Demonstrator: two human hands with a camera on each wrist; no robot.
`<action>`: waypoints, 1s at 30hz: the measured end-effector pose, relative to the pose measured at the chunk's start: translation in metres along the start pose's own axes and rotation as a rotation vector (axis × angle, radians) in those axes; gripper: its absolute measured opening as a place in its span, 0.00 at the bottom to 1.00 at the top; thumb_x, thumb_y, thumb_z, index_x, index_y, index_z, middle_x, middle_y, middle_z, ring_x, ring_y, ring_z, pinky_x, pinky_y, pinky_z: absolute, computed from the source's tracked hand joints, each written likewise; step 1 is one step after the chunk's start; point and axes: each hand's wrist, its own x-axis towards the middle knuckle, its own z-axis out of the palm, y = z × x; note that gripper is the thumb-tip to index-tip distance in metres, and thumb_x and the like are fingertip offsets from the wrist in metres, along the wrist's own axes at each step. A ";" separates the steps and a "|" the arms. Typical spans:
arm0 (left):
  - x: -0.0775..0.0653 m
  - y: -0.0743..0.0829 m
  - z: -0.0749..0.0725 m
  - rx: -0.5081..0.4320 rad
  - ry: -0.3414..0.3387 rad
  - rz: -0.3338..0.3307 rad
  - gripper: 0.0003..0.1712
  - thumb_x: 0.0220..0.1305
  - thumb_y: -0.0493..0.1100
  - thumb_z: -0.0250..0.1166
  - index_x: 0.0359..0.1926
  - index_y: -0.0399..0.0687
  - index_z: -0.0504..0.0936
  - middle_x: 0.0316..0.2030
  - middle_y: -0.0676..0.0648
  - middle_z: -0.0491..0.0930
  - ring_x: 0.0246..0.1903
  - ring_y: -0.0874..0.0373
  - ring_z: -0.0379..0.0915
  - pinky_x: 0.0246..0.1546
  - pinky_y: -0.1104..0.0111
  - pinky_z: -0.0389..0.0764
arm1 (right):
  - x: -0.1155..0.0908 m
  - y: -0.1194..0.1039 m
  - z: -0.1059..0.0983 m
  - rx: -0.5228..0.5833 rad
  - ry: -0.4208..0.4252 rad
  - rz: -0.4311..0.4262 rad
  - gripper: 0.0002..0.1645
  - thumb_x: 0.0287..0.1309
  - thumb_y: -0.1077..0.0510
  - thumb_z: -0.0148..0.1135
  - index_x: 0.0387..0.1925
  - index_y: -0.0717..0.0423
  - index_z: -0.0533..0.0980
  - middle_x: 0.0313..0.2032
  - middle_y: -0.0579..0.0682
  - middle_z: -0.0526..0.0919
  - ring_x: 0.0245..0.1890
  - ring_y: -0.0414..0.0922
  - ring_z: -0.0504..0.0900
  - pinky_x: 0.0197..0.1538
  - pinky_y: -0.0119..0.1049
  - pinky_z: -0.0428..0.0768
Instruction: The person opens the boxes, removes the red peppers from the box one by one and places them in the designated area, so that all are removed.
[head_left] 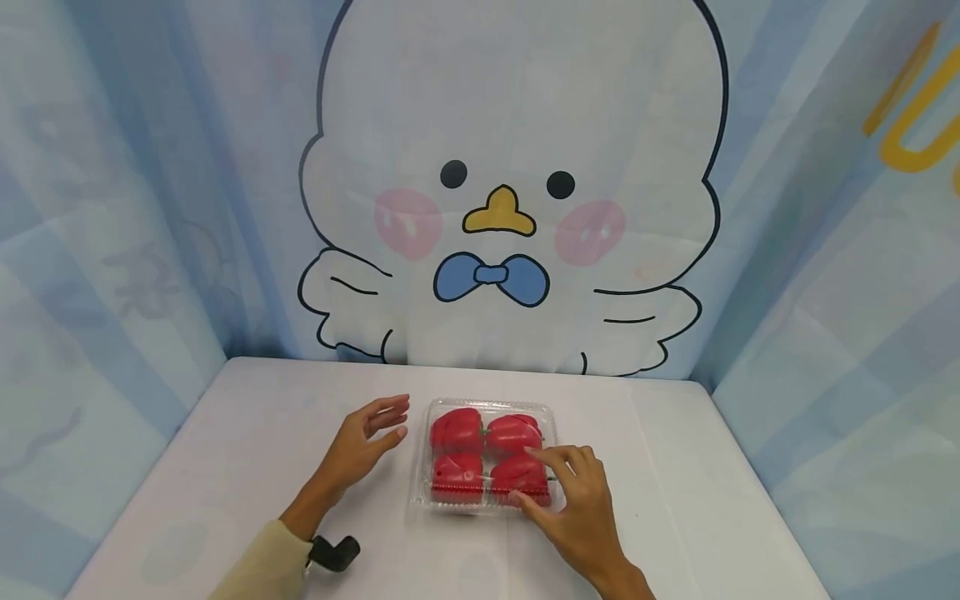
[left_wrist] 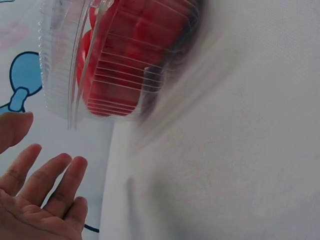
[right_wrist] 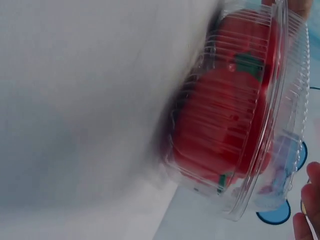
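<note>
A clear plastic clamshell box (head_left: 422,475) lies on the table with several red bell peppers (head_left: 457,431) inside. Its ridged lid (left_wrist: 56,65) covers the tray, and the two rims run close together in the left wrist view. My left hand (head_left: 358,446) hovers left of the box, apart from it, fingers spread and relaxed. On the other side my right hand (head_left: 581,508) reaches over the box's right front corner, thumb by the front edge and forefinger above the lid. In the right wrist view its fingers (right_wrist: 311,200) stand off the lid. Green stems (right_wrist: 248,65) show through the plastic.
The white table (head_left: 675,500) extends around the box. A blue-and-white curtain (head_left: 112,208) encloses the left, back and right sides, with a cartoon chick (head_left: 510,108) on the back panel. A dark strap-on device (head_left: 335,553) sits at the left wrist, by a beige sleeve (head_left: 266,567).
</note>
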 end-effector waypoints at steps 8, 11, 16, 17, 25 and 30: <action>-0.001 -0.014 0.002 -0.166 -0.080 -0.043 0.35 0.74 0.41 0.67 0.78 0.50 0.68 0.77 0.42 0.71 0.75 0.43 0.71 0.67 0.64 0.81 | -0.014 0.001 0.020 0.028 -0.039 -0.044 0.29 0.40 0.45 0.90 0.46 0.43 0.87 0.42 0.38 0.81 0.46 0.37 0.73 0.51 0.39 0.72; -0.001 -0.018 0.004 -0.205 -0.100 -0.062 0.35 0.74 0.39 0.66 0.78 0.50 0.68 0.77 0.42 0.71 0.76 0.43 0.70 0.66 0.67 0.82 | -0.017 0.000 0.025 0.016 -0.061 -0.062 0.24 0.41 0.44 0.89 0.41 0.39 0.87 0.40 0.35 0.79 0.44 0.36 0.73 0.49 0.36 0.71; -0.004 -0.022 0.006 -0.244 -0.117 -0.076 0.36 0.74 0.39 0.67 0.79 0.51 0.68 0.77 0.42 0.71 0.76 0.43 0.69 0.66 0.67 0.82 | -0.010 -0.017 0.016 -0.041 -0.067 -0.089 0.23 0.37 0.46 0.91 0.36 0.37 0.86 0.37 0.35 0.79 0.41 0.34 0.70 0.47 0.36 0.70; -0.004 -0.022 0.007 -0.247 -0.118 -0.080 0.36 0.73 0.40 0.68 0.79 0.52 0.68 0.77 0.42 0.71 0.76 0.44 0.69 0.67 0.67 0.82 | -0.009 -0.020 0.015 -0.052 -0.069 -0.088 0.23 0.36 0.46 0.92 0.35 0.37 0.86 0.37 0.35 0.79 0.41 0.34 0.69 0.47 0.35 0.70; -0.005 -0.022 0.011 -0.272 -0.117 -0.107 0.38 0.70 0.44 0.71 0.78 0.51 0.69 0.74 0.44 0.75 0.76 0.46 0.69 0.70 0.64 0.79 | -0.010 -0.023 0.017 -0.091 -0.060 -0.156 0.21 0.29 0.50 0.94 0.29 0.39 0.89 0.33 0.37 0.76 0.39 0.34 0.70 0.44 0.33 0.69; -0.005 -0.022 0.013 -0.288 -0.119 -0.127 0.38 0.70 0.42 0.71 0.78 0.54 0.70 0.73 0.46 0.76 0.76 0.48 0.69 0.71 0.64 0.77 | -0.011 -0.024 0.019 -0.122 -0.061 -0.176 0.19 0.30 0.51 0.93 0.28 0.40 0.90 0.32 0.36 0.75 0.39 0.34 0.69 0.44 0.31 0.67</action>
